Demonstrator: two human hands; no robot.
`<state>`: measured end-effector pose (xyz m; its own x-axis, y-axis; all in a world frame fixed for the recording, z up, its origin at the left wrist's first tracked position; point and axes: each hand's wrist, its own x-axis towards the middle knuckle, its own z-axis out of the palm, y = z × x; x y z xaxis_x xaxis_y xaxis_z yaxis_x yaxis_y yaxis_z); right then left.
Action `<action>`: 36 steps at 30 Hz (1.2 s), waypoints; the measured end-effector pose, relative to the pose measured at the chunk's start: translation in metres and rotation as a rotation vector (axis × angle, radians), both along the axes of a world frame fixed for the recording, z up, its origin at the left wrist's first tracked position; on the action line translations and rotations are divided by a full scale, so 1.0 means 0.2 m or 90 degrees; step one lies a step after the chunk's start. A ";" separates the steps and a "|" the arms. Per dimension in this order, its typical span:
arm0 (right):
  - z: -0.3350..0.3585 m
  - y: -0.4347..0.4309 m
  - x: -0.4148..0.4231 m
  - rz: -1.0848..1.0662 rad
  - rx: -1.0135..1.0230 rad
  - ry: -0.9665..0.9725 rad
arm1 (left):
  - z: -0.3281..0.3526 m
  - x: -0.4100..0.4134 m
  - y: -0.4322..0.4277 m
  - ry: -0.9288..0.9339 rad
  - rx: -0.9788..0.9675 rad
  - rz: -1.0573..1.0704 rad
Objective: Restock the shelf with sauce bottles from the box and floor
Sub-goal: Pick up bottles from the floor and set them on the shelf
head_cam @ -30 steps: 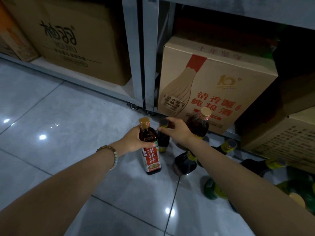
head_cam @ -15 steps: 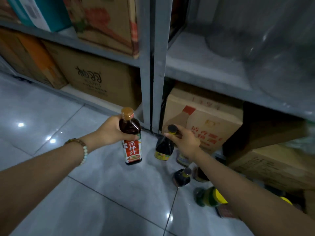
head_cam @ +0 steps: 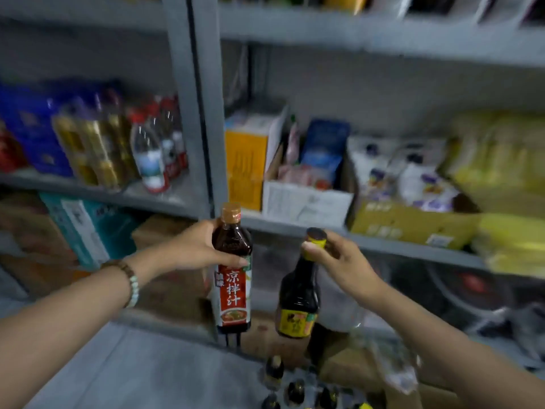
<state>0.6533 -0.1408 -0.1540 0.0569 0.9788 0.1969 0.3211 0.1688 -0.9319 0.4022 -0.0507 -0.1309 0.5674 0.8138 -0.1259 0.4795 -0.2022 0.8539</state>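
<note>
- The red-label sauce bottle is in the air, upright, in front of the shelving. The left hand is wrapped round its shoulder, fingers curled onto the dark body just above the label. That's a firm hold, so the risk is the swing: the bottle hangs just beside the grey shelf post, and a careless lift could knock it against the metal.
- The dark bottle with the yellow label is the shaky one. The right hand pinches it at the top only, fingertips closed on the yellow collar under the cap. The whole body dangles below, slightly tilted. If that pinch slips, down it goes.
- And look what's underneath: more dark bottles on the floor, standing close together. I'd judge a drop lands right among them.
- The two carried bottles hang near each other, not touching. Bring the hands together in a hurry and they clink.
- The shelf board ahead looks crowded with an orange carton, a white open box and a brown cardboard box of packets. It's too blurred to pick out a free slot, and pushing a bottle in blind could tip something.
- The clear plastic wrap beside the right forearm could snag on the way back down.
</note>
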 end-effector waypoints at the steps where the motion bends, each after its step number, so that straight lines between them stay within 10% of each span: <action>1: 0.17 -0.05 0.04 -0.027 0.017 0.010 | 0.18 0.05 -0.02 -0.010 0.021 -0.024; 15: 1.62 -0.74 0.79 -0.284 0.318 0.100 | 1.71 0.97 -0.50 -0.207 0.326 -0.215; 36: 2.16 -0.66 2.07 -0.199 0.390 0.176 | 2.11 2.30 -0.54 -0.396 0.348 -0.051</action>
<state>1.0674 -0.2732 0.2781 0.4421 0.6281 0.6403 0.2067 0.6233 -0.7541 0.8615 -0.1594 0.2917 0.4619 0.6234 0.6309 -0.0815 -0.6785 0.7301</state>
